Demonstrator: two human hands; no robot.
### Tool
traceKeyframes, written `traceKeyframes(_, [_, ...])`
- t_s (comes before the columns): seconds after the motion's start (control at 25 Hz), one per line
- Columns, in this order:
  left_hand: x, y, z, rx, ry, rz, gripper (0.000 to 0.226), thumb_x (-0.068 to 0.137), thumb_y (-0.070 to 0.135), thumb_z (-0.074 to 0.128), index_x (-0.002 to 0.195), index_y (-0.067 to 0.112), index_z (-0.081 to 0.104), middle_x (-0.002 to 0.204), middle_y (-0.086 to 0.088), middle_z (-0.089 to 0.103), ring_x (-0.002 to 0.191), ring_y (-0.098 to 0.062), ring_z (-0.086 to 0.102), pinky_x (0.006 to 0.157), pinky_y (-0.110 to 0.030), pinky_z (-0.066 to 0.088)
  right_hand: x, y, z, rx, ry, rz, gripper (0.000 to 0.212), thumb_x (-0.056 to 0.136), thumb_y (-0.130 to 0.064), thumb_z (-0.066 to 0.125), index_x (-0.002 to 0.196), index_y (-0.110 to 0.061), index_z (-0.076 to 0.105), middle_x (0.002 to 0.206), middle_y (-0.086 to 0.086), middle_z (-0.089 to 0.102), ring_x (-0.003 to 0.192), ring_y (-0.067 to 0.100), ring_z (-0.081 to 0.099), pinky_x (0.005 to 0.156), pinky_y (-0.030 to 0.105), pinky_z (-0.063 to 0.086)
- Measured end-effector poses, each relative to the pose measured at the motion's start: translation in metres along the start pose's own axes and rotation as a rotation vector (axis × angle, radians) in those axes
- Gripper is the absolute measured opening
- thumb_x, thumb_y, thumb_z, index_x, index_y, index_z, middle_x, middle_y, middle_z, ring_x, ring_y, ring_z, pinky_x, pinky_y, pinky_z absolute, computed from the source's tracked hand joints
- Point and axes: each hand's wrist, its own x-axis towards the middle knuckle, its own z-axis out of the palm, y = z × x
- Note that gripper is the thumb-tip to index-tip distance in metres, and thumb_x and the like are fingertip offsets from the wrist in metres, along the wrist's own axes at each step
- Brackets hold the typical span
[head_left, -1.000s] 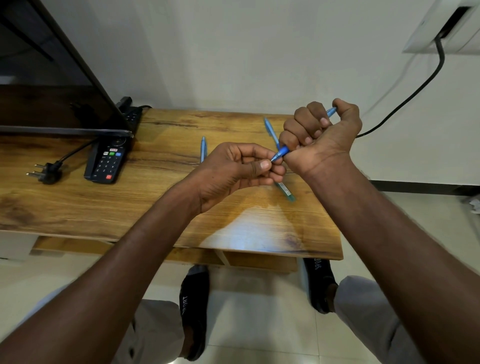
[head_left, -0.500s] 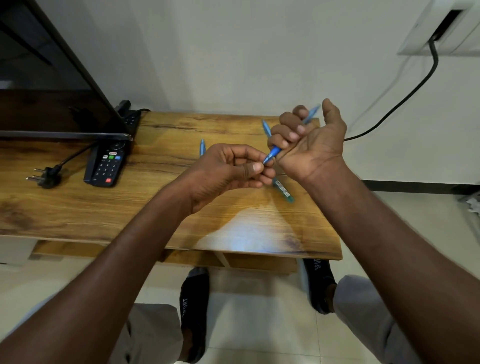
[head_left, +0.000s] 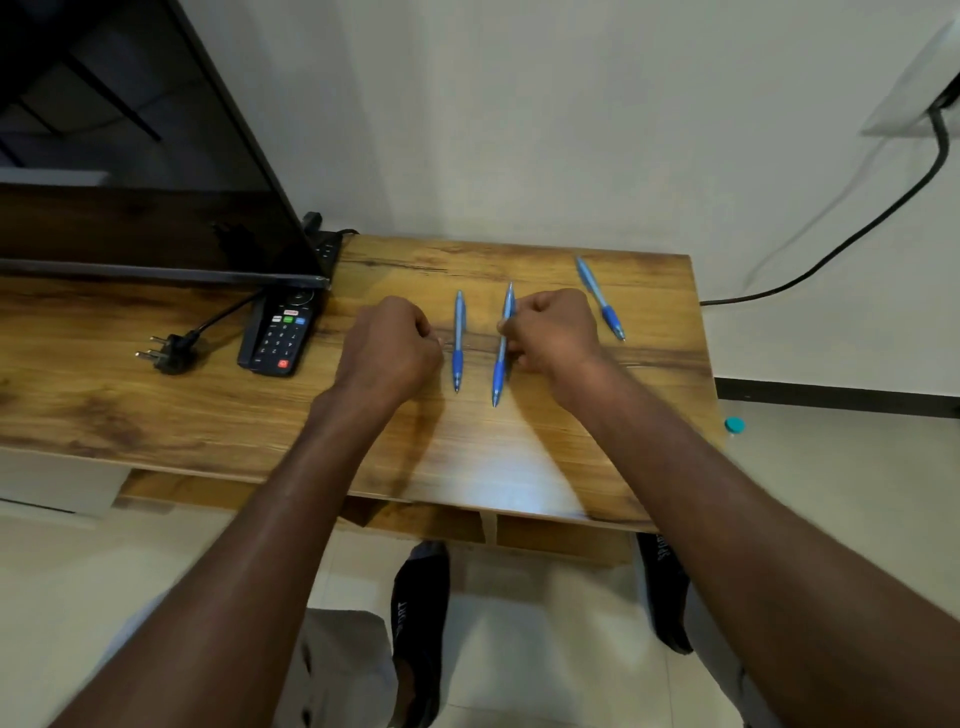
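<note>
Three blue pens lie on the wooden table (head_left: 519, 467). My right hand (head_left: 553, 330) rests on the table with curled fingers pinching the middle pen (head_left: 497, 371), which lies flat with its tip toward me. The left pen (head_left: 457, 340) lies parallel, just beside it. My left hand (head_left: 387, 348) sits on the table as a loose fist right next to the left pen, and nothing shows in it. The third pen (head_left: 600, 299) lies apart at the far right, angled.
A black remote (head_left: 280, 332) and a loose plug (head_left: 171, 353) lie left of my hands, under the edge of a dark screen (head_left: 130, 182). A power strip (head_left: 326, 247) sits behind. A black cable (head_left: 831, 249) hangs on the wall. A teal cap (head_left: 734, 425) lies on the floor.
Both hands dropped from mid-air to the table. The pen held up between them now lies flat under my right fingers. My left hand let go of its tip.
</note>
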Motion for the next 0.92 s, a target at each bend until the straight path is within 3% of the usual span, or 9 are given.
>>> traceKeyframes(0.12, [0.001, 0.000, 0.005, 0.046, -0.037, -0.043, 0.008, 0.096, 0.022, 0.071, 0.100, 0.017, 0.076, 0.099, -0.004, 0.072, 0.091, -0.022, 0.067, 0.075, -0.037, 0.058, 0.009, 0.005, 0.023, -0.121, 0.083, -0.069, 0.012, 0.086, -0.010, 0.083, 0.092, -0.015, 0.074, 0.097, 0.007, 0.077, 0.092, 0.026, 0.076, 0.086, 0.048, 0.064])
traceKeyframes(0.28, [0.001, 0.001, 0.005, 0.076, -0.056, -0.030, 0.010, 0.097, 0.026, 0.069, 0.102, 0.019, 0.074, 0.099, -0.004, 0.071, 0.092, -0.024, 0.066, 0.076, -0.039, 0.057, 0.012, 0.007, 0.037, -0.299, 0.156, -0.173, 0.013, 0.087, -0.017, 0.085, 0.097, -0.018, 0.077, 0.097, 0.002, 0.076, 0.094, 0.021, 0.074, 0.081, 0.036, 0.061])
traceKeyframes(0.4, [-0.001, 0.002, 0.003, 0.069, -0.087, 0.009, 0.015, 0.098, 0.028, 0.066, 0.108, 0.020, 0.074, 0.104, -0.003, 0.071, 0.094, -0.025, 0.067, 0.083, -0.043, 0.059, 0.011, 0.009, 0.038, -0.349, 0.178, -0.232, 0.027, 0.086, -0.024, 0.088, 0.110, -0.018, 0.077, 0.101, 0.002, 0.077, 0.093, 0.019, 0.073, 0.077, 0.030, 0.056])
traceKeyframes(0.6, [-0.005, 0.010, -0.001, 0.055, -0.002, 0.060, 0.014, 0.098, 0.021, 0.064, 0.109, 0.016, 0.072, 0.106, -0.006, 0.071, 0.099, -0.026, 0.066, 0.084, -0.046, 0.059, 0.008, 0.010, 0.030, -0.463, 0.232, -0.294, 0.028, 0.095, -0.018, 0.076, 0.122, -0.021, 0.076, 0.112, 0.004, 0.078, 0.099, 0.022, 0.073, 0.079, 0.034, 0.059])
traceKeyframes(0.8, [-0.007, 0.029, 0.004, 0.039, 0.069, 0.155, 0.017, 0.096, 0.012, 0.064, 0.110, 0.015, 0.074, 0.111, -0.007, 0.070, 0.105, -0.027, 0.064, 0.084, -0.045, 0.057, 0.006, 0.008, -0.006, -0.476, 0.231, -0.291, 0.027, 0.092, -0.008, 0.065, 0.108, -0.024, 0.080, 0.104, -0.002, 0.078, 0.097, 0.020, 0.072, 0.078, 0.032, 0.058])
traceKeyframes(0.92, [-0.013, 0.047, 0.015, 0.017, 0.052, 0.263, 0.021, 0.097, 0.012, 0.061, 0.111, 0.017, 0.075, 0.110, -0.004, 0.072, 0.105, -0.024, 0.065, 0.086, -0.040, 0.055, 0.005, 0.004, -0.033, -0.492, 0.281, -0.290, 0.028, 0.092, -0.009, 0.062, 0.104, -0.026, 0.081, 0.102, -0.004, 0.078, 0.095, 0.021, 0.073, 0.081, 0.039, 0.061])
